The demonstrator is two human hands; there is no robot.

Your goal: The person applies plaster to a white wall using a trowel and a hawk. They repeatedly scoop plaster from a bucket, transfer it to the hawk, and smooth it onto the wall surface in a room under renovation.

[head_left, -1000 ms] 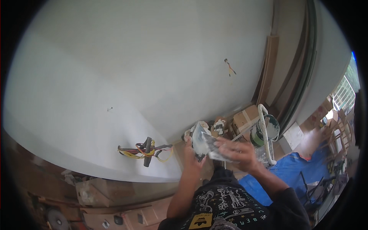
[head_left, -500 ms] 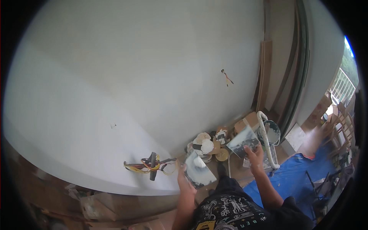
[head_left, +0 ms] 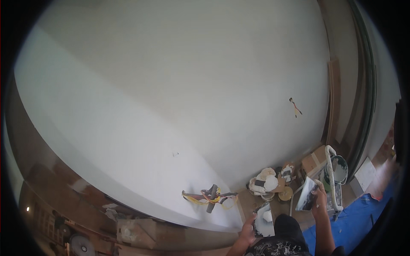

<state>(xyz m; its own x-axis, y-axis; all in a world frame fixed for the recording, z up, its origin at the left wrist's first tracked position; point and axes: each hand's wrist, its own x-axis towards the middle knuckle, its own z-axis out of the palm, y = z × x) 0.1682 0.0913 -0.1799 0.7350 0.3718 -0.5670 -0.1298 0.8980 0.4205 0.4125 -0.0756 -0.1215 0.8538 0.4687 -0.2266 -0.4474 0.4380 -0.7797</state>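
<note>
Left hand (head_left: 247,228): bottom centre, fingers closed around flat board (head_left: 264,219) carrying white plaster.
Right hand (head_left: 319,197): lower right, gripping smeared trowel (head_left: 306,194), blade tilted.
Background: white wall (head_left: 192,94); bucket (head_left: 338,170) right.

A broad white wall (head_left: 179,98) is standing bare above the two hands, offering wide open room to reach up and to the left. Only a bundle of yellow cables (head_left: 209,197) is jutting from it low down, just left of the left hand (head_left: 247,230), and a small wire stub (head_left: 294,106) is poking out high on the right. Along the floor at the wall's foot, plaster-smeared buckets (head_left: 265,183) and a cardboard box (head_left: 314,164) are crowding the gap between the hands. A white-handled bucket stand (head_left: 334,179) is pressing close beside the right hand (head_left: 319,198), while timber boards (head_left: 335,98) are leaning in the right corner.
</note>
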